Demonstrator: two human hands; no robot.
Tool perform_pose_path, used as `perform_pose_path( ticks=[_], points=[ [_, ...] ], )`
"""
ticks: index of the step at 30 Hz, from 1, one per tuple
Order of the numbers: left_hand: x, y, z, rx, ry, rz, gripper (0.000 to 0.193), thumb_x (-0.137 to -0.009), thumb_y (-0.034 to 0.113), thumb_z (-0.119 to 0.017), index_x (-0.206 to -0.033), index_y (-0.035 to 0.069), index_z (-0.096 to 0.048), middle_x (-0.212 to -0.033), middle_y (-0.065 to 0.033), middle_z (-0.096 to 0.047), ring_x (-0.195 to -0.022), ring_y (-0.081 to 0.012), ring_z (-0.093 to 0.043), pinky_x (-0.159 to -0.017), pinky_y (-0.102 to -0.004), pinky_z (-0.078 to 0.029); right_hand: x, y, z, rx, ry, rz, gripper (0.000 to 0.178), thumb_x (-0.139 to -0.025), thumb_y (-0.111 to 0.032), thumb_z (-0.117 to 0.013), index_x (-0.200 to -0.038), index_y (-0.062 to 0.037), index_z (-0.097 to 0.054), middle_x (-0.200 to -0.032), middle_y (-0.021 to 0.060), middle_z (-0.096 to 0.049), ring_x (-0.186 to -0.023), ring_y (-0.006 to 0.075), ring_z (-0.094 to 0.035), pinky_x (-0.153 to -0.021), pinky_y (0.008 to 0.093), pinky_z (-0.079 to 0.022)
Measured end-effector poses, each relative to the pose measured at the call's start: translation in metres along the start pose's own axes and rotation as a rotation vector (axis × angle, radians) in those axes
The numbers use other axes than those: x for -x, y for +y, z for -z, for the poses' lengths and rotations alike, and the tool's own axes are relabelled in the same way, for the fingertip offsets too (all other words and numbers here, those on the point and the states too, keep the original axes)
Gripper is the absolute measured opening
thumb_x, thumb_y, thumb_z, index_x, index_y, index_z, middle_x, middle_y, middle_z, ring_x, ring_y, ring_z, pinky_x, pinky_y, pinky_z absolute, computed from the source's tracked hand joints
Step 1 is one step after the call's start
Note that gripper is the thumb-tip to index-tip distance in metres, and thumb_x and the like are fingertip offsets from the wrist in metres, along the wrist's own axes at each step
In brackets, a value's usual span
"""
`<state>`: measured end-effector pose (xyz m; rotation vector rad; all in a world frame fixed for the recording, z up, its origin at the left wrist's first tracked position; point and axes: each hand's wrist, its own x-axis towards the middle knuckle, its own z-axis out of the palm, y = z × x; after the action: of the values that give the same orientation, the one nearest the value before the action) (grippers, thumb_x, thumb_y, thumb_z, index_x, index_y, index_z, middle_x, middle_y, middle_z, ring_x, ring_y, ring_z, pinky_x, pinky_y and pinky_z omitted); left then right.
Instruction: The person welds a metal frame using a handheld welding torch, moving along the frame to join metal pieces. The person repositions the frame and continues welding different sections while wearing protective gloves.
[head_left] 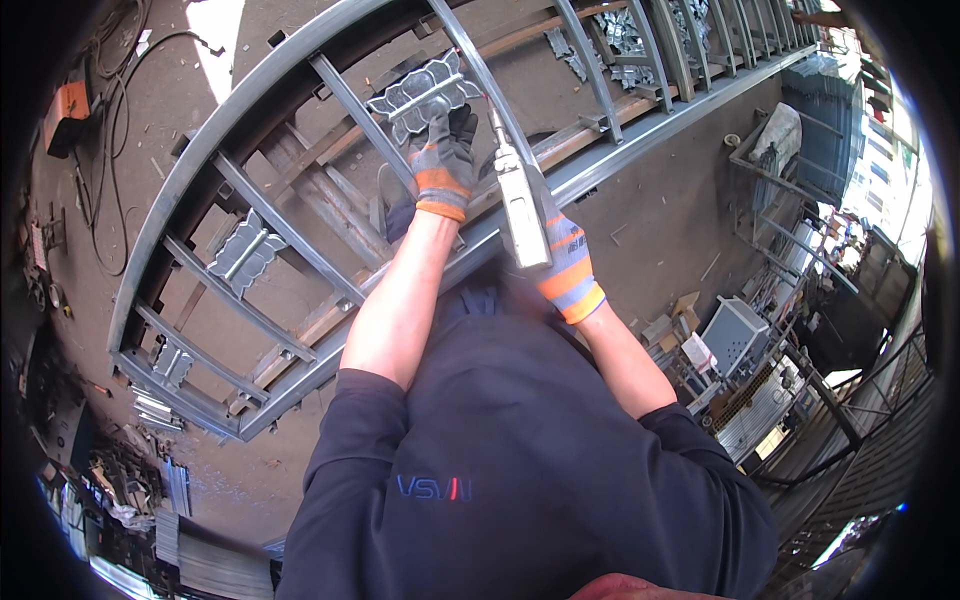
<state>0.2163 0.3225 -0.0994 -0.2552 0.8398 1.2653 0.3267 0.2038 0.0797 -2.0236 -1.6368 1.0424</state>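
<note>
A grey ornamental metal panel with scalloped, leaf-like edges sits between two crossbars of a curved grey metal frame. My left hand, in a grey and orange glove, holds the panel at its near edge, fingers closed against it. In my right hand, gloved alike, is a long white-bodied handheld tool with a slim metal nose. The tool's tip points up at a crossbar right of the panel. Its underside and most of my right fingers are hidden behind its body.
Similar panels sit in the frame's left bays, one wide and one small. More silver pieces lie at the far right. An orange box with cables stands far left. A grey metal cabinet and shelving are at right.
</note>
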Motion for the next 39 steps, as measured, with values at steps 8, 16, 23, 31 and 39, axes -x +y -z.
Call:
perform_pose_path(
  ticks=[8,16,23,31,39],
  points=[
    [0.024,0.016,-0.011,-0.050,-0.011,0.134,0.032,-0.101,0.023,-0.077,-0.126,0.007,-0.064,-0.121,-0.0138,-0.072,-0.116,-0.0306,-0.071,-0.102,-0.0465,-0.060,0.000,0.002,-0.007,0.054,0.009,0.017,0.032,-0.095,-0.012,-0.073,-0.125,-0.0039,-0.066,-0.096,0.0184,-0.073,-0.084,0.0363,-0.074,-0.073,0.0425,-0.058],
    [0.054,0.033,0.002,-0.492,-0.308,0.343,0.043,-0.112,0.034,-0.059,-0.140,0.001,-0.060,-0.126,-0.0101,-0.069,-0.114,-0.0187,-0.068,-0.101,-0.0357,-0.056,-0.003,0.002,-0.013,0.075,0.008,-0.019,0.045,-0.094,-0.014,-0.073,-0.136,-0.0043,-0.060,-0.098,0.0200,-0.073,-0.084,0.0384,-0.073,-0.071,0.0433,-0.058],
    [0.064,0.043,0.001,-0.584,-0.376,0.332,0.038,-0.109,0.034,-0.066,-0.132,0.005,-0.064,-0.115,-0.0021,-0.070,-0.102,-0.0106,-0.067,-0.091,-0.0279,-0.055,-0.004,-0.008,-0.014,0.049,0.032,0.004,0.047,-0.094,-0.014,-0.074,-0.138,-0.0044,-0.059,-0.098,0.0193,-0.073,-0.086,0.0381,-0.073,-0.073,0.0430,-0.059],
    [0.072,0.050,-0.006,-0.661,-0.338,0.395,0.036,-0.113,0.033,-0.058,-0.136,0.006,-0.063,-0.121,-0.0010,-0.069,-0.111,-0.0094,-0.064,-0.097,-0.0266,-0.052,-0.005,-0.015,-0.007,0.038,0.011,-0.001,0.033,-0.095,-0.015,-0.073,-0.126,-0.0036,-0.066,-0.098,0.0190,-0.073,-0.086,0.0373,-0.074,-0.073,0.0427,-0.059],
    [0.070,0.048,-0.003,-0.649,-0.421,0.330,0.040,-0.107,0.035,-0.066,-0.133,0.005,-0.063,-0.117,-0.0023,-0.069,-0.107,-0.0117,-0.067,-0.095,-0.0309,-0.055,0.000,-0.004,-0.011,0.048,-0.007,-0.020,0.032,-0.095,-0.013,-0.073,-0.125,-0.0031,-0.068,-0.099,0.0184,-0.074,-0.087,0.0360,-0.074,-0.074,0.0420,-0.059]
  ],
)
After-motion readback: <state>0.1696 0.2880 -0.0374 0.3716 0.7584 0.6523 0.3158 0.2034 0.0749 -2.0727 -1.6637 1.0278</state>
